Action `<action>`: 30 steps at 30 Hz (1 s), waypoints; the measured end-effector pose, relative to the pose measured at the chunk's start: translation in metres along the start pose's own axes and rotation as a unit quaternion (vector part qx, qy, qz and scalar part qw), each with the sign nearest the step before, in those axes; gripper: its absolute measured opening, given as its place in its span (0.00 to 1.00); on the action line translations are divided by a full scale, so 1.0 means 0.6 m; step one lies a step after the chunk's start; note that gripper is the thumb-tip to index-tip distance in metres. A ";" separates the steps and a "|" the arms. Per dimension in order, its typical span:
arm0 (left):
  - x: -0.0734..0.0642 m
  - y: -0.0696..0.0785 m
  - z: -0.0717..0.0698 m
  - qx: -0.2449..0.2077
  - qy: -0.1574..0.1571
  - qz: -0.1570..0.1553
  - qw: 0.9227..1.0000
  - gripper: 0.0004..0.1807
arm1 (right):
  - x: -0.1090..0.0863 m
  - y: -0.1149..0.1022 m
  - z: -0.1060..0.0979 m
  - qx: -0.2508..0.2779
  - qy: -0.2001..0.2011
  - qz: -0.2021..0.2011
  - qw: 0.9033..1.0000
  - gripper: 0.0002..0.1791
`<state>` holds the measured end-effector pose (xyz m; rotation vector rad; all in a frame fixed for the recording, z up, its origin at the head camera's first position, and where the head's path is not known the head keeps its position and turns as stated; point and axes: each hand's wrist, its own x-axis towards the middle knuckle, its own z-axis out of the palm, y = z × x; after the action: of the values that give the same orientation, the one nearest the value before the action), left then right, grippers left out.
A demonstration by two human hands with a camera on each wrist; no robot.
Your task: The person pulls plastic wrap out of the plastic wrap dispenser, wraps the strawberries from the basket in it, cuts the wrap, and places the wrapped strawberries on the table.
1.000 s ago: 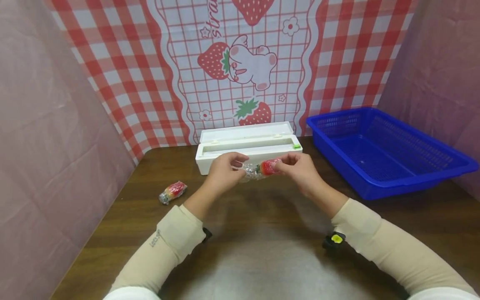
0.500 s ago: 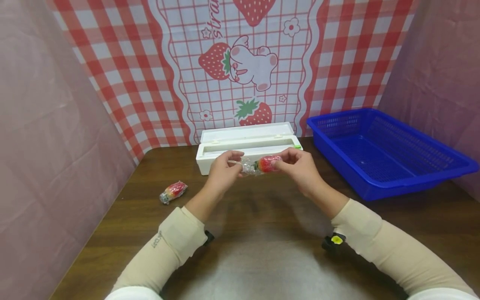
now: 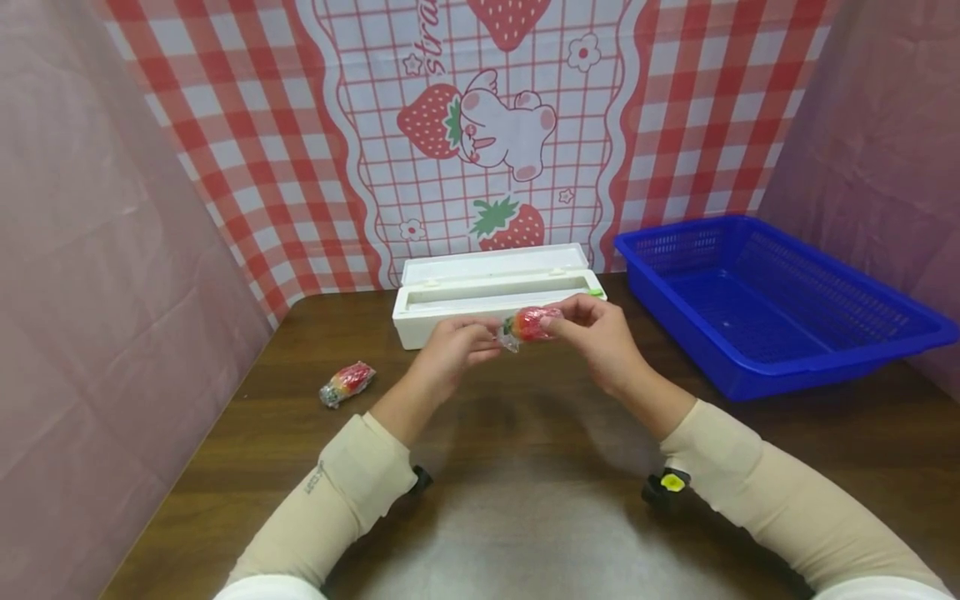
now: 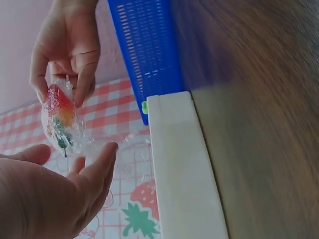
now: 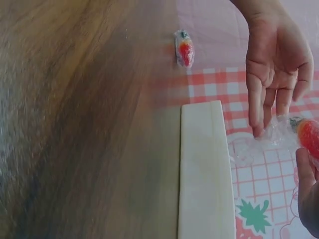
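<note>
A red and yellow strawberry [image 3: 531, 323] with a green top is wrapped in clear plastic film [image 4: 84, 142]. My right hand [image 3: 602, 340] pinches its red end between thumb and fingers, above the table in front of the white box. My left hand [image 3: 448, 357] is at the green end, fingers extended and thumb apart, touching the loose film. In the right wrist view, the left hand [image 5: 276, 64] has long, straight fingers beside the film. A second wrapped strawberry [image 3: 348, 384] lies on the table to the left.
A long white box [image 3: 450, 332] with its lid raised stands at the back, a green tab [image 3: 595, 292] at its right end. To the right is a blue perforated basket [image 3: 813, 368]. A checked strawberry-print cloth [image 3: 678, 125] hangs behind the wooden table [image 3: 517, 500].
My left hand has gone from pinching the loose film end to straightened fingers against it. The film now sits bunched nearer the strawberry's green end. The right hand keeps its hold.
</note>
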<state>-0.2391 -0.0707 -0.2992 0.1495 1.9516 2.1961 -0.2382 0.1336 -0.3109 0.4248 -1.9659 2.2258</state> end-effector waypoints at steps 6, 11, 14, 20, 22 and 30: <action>0.001 0.005 0.004 -0.101 -0.010 -0.026 0.995 0.17 | -0.003 0.000 0.006 0.131 -0.023 0.052 0.990 0.05; 0.002 0.005 0.011 -0.105 -0.025 -0.022 0.994 0.19 | -0.005 0.002 0.010 0.165 -0.045 0.083 0.982 0.12; 0.001 0.007 0.016 -0.099 -0.030 -0.016 0.995 0.21 | -0.006 0.001 0.010 0.159 -0.055 0.092 0.981 0.13; 0.000 0.008 0.019 -0.077 -0.027 -0.014 0.997 0.16 | -0.007 0.004 0.009 0.122 -0.080 0.085 0.986 0.14; 0.000 0.007 0.019 -0.079 -0.026 -0.015 0.996 0.12 | -0.007 0.007 0.008 0.113 -0.098 0.090 0.985 0.12; -0.001 0.010 0.019 -0.119 -0.033 -0.025 0.992 0.04 | -0.007 0.013 0.004 0.152 -0.192 0.163 0.956 0.22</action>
<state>-0.2368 -0.0603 -0.2919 0.1339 1.6252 2.3381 -0.2359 0.1304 -0.3193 0.6545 -1.9851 2.8620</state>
